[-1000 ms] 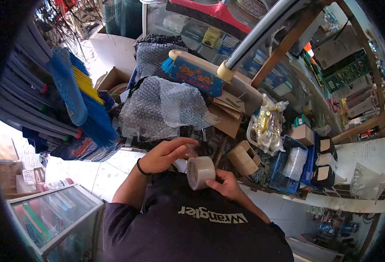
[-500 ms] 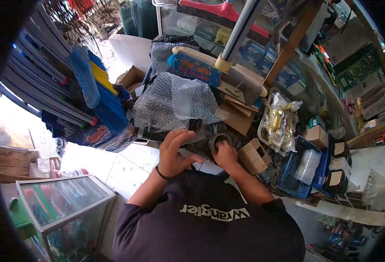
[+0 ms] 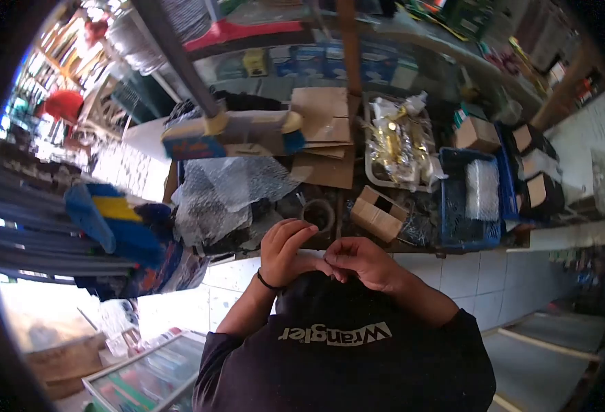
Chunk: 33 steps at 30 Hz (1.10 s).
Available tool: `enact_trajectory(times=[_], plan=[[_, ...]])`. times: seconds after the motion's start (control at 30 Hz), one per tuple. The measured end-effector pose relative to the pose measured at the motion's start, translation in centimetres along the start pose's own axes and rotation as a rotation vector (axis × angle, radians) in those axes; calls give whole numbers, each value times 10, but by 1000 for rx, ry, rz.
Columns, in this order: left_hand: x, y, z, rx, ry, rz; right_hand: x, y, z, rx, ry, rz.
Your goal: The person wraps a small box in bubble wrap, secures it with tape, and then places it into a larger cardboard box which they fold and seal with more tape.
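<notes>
My left hand, with a black band at the wrist, is held before my chest, its fingers raised and apart from the thumb. The thumb reaches toward my right hand, whose fingertips are pinched together at the left thumb's tip. Whatever the pinch holds is too small to make out. Just beyond the hands stands a small round dark bowl. An open cardboard box is to its right, and crumpled bubble wrap lies to its left.
A white tray holds gold-coloured packaged parts. Right of it, a blue basket holds a bubble-wrapped roll. A broom head and cardboard pieces are at the back. Blue brushes hang at left.
My right hand has come out of the round bowl and back to meet my left thumb. My left hand has shifted slightly right and down. The view has turned to the right.
</notes>
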<state>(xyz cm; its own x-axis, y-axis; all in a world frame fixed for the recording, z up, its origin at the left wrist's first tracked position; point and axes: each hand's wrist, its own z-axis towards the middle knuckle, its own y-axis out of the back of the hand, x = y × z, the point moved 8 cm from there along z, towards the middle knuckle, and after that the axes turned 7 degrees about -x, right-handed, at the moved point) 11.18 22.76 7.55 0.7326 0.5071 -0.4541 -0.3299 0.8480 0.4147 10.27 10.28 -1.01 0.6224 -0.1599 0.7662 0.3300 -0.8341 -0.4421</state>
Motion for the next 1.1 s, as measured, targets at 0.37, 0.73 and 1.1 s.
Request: enact_trajectory(times=[0.37,0.73,1.1], plan=[[20,-134,-5,498,255,24,20,187,-103,-842,543,329],[26,-234,-29,761,68,200,-74,277,-156,-877,366,420],[21,-238,-36,772,175,383,-40,284,-146,-779,377,278]])
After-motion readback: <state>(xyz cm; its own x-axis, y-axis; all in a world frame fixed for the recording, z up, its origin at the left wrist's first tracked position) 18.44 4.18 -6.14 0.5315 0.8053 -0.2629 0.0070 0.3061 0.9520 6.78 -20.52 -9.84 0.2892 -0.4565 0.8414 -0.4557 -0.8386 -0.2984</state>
